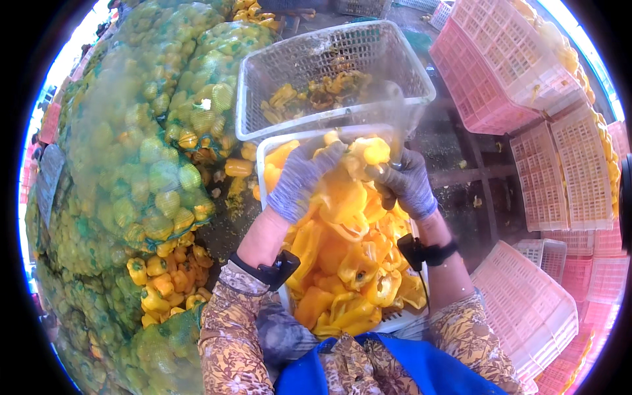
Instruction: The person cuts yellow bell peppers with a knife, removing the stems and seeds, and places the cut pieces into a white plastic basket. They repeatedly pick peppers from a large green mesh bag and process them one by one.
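My left hand (pixel 301 176), in a purple-grey knit glove, is closed on the left side of a yellow bell pepper (pixel 368 155). My right hand (pixel 409 184), gloved the same with darker fingers, curls against the pepper's right side. A blurred, greyish, see-through shape (pixel 395 115) stands up beside the right hand; I cannot tell what it is. Below both hands, a white crate (pixel 262 155) is heaped with yellow peppers (pixel 359 263), several of them cut open and hollow.
Beyond it stands a second white crate (pixel 247 85) with pepper scraps (pixel 329 89) inside. Green net sacks (pixel 131 131) full of peppers pile up on the left, with loose peppers (pixel 168 283) beside them. Pink and white crates (pixel 520 309) are stacked along the right.
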The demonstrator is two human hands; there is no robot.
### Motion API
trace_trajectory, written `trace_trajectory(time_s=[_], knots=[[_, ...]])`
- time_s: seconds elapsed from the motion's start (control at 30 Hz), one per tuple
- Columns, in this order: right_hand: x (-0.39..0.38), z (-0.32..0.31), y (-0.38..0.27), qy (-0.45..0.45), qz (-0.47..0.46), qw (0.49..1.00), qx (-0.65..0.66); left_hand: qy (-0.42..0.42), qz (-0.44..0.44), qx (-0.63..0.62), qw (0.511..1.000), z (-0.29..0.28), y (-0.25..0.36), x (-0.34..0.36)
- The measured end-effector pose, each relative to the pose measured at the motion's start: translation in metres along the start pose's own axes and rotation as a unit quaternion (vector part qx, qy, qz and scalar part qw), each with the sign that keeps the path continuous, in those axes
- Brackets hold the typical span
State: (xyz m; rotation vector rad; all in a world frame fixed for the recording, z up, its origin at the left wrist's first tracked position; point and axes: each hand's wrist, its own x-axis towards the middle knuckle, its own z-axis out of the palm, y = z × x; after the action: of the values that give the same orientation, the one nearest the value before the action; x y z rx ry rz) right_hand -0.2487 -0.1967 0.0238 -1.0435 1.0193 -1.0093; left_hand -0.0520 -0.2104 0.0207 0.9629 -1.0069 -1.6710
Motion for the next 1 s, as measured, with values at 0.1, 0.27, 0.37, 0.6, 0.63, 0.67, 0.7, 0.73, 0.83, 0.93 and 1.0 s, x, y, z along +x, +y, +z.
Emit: trace_trajectory(time_s=[0.1,0.27,0.37,0.6,0.63,0.67,0.7,0.73,0.83,0.93,1.0], knots=[[-0.001,-0.007,-0.005,-0.015,-0.002,0.997,-0.076,-0.029,0.013,0.092,0.995,0.001,-0.004,0.001],[-0.004,0.016,0.005,0.046,-0.140,0.979,-0.142,0.034,0.050,0.098,0.993,0.004,-0.003,-0.001],[-0.003,0.036,0.013,0.124,-0.239,0.938,-0.219,0.075,0.097,0.144,0.982,0.006,-0.003,0.002],[-0.001,0.059,0.032,0.274,-0.135,0.952,-0.027,0.127,0.156,0.226,0.953,0.018,-0.008,0.004],[0.001,0.060,0.032,0.290,-0.149,0.945,-0.002,0.135,0.150,0.230,0.952,0.019,-0.011,0.006],[0.005,0.061,0.033,0.306,-0.164,0.938,0.024,0.144,0.144,0.235,0.951,0.021,-0.014,0.009],[0.009,0.060,0.032,0.321,-0.178,0.929,0.049,0.152,0.137,0.239,0.949,0.023,-0.016,0.011],[0.014,0.053,0.028,0.332,-0.149,0.929,0.066,0.157,0.165,0.269,0.936,0.028,-0.019,0.010],[0.019,0.037,0.012,0.332,-0.073,0.937,0.075,0.165,0.185,0.284,0.926,0.036,-0.027,0.009],[0.019,0.033,0.015,0.270,-0.110,0.956,-0.034,0.160,0.174,0.221,0.946,0.018,-0.032,0.013],[0.029,0.019,0.006,0.207,-0.116,0.971,-0.039,0.139,0.155,0.190,0.959,0.011,-0.024,0.017]])
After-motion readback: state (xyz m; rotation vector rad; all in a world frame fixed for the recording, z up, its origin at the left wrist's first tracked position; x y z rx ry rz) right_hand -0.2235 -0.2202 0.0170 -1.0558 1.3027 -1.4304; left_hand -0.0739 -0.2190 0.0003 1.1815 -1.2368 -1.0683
